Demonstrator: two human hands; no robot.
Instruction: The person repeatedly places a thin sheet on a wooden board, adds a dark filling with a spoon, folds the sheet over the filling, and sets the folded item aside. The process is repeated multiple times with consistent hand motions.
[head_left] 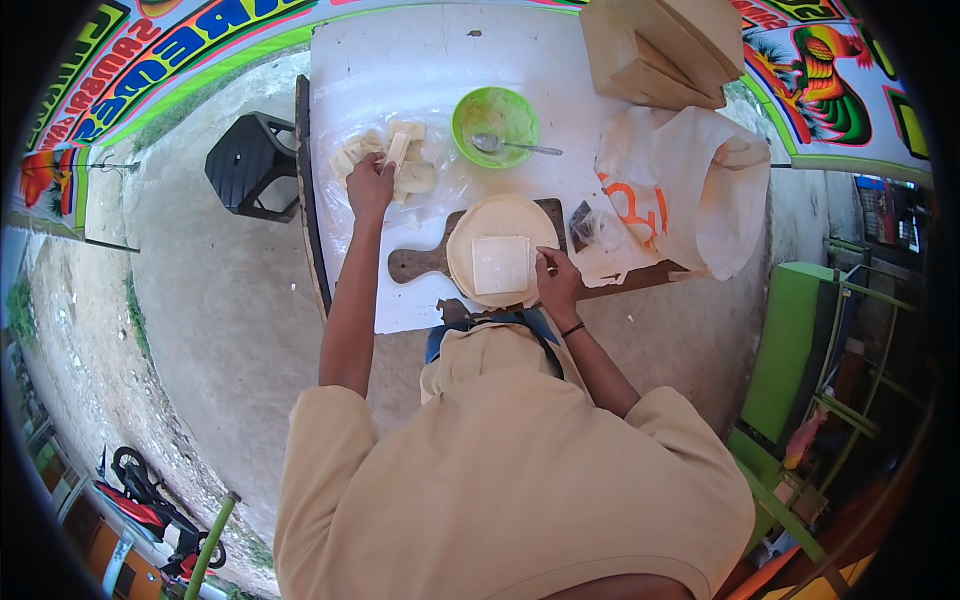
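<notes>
A stack of thin round pale wrappers [463, 228] lies on a wooden cutting board [415, 264] with its handle to the left. On the stack rests a smaller square pale sheet [500, 265]. My right hand [558, 280] is at the stack's right edge, fingers pinched together beside the sheet; what they grip is too small to make out. My left hand [370, 187] reaches out to a pile of folded pale pieces [415, 178] on clear plastic. Its fingers close on the lower end of a pale rectangular folded piece [398, 148].
A green bowl [466, 110] holding a metal spoon [520, 148] stands beyond the board. On the right are a white plastic bag [690, 190], a small clear packet [590, 228] and an open cardboard box [630, 65]. A black stool [250, 165] stands left of the white table [400, 60].
</notes>
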